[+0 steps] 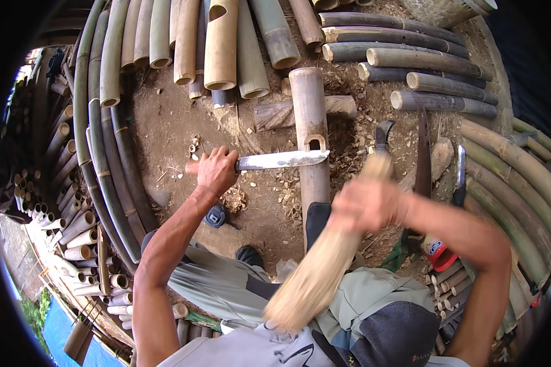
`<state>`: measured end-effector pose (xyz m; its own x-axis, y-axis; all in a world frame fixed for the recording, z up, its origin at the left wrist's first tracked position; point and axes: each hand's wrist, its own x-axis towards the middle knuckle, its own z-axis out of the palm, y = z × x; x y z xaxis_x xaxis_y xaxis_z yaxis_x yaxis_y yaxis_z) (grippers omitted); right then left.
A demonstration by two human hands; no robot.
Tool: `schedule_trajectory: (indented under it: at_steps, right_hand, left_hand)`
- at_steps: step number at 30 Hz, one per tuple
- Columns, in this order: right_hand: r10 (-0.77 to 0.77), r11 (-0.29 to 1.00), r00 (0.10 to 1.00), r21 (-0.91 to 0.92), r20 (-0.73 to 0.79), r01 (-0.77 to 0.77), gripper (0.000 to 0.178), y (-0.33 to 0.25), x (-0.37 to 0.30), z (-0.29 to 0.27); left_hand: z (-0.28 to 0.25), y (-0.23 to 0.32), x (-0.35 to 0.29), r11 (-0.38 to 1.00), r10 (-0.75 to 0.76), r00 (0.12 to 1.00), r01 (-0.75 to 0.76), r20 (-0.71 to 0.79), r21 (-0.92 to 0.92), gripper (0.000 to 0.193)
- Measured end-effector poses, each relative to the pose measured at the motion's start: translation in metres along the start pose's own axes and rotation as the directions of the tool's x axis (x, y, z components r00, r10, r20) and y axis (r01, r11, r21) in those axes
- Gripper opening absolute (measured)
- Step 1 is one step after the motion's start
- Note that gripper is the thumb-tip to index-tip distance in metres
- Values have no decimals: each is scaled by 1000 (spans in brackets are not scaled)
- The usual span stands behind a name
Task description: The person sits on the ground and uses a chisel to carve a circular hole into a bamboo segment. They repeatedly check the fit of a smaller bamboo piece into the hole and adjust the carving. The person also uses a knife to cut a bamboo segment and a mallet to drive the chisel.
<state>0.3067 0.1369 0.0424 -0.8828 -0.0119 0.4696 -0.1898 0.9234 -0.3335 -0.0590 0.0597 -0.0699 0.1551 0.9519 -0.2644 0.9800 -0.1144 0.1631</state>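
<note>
My left hand (217, 172) is closed round the wooden handle of a machete (275, 161). Its blade points right, the tip end lying across an upright-running bamboo pole (308, 101) at the lower edge of a cut hole (314, 143). My right hand (366, 205), blurred by motion, grips a pale wooden club (315, 272) by its narrower part, the thick end toward my lap. A wooden block (340, 106) lies crosswise under the pole, whose near end runs down between my legs.
Chips litter the dirt floor round the pole. A blue tape measure (215, 216) lies left; a hooked blade (383, 133), a saw (423, 153) and a knife (460, 171) lie right. Bamboo lengths (220, 52) fill the far side, with more bamboo (514, 183) at right and stacked left.
</note>
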Motion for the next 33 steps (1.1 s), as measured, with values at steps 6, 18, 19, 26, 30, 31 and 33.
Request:
schedule_trajectory:
  at_steps: [6,18,19,26,30,31,33]
  right_hand:
    - [554,831,673,-277,490,-483,71,-3,3,-31]
    - [562,807,733,-62,382,-587,87,-30,-32,-45]
    - [580,780,725,4,372,-626,87,-48,-27,-41]
    - [797,207,276,186,537,-960,81,-111,-56,-35]
    - [877,-281,2,516,480,-809,91,-96,-44,-67]
    - [914,-257,18,612,405,-748,92,-89,-47,-68]
    - [952,-246,-18,725,307,-644,90,-76,-44,-80]
  left_hand:
    - [-1,-5,-10,999,-12,1000,13,-20,34,19]
    - [9,13,-17,998,-50,907,55,-417,-2,60]
    - [13,1,-15,1000,-26,938,27,-345,-1,61]
    - [-44,-37,47,723,-215,952,305,218,-620,78]
    - [-80,-37,75,990,-26,967,60,254,-128,82]
    - [-84,-34,77,993,-28,959,58,282,-100,82]
    - [-88,-30,80,998,-29,942,48,335,-47,81]
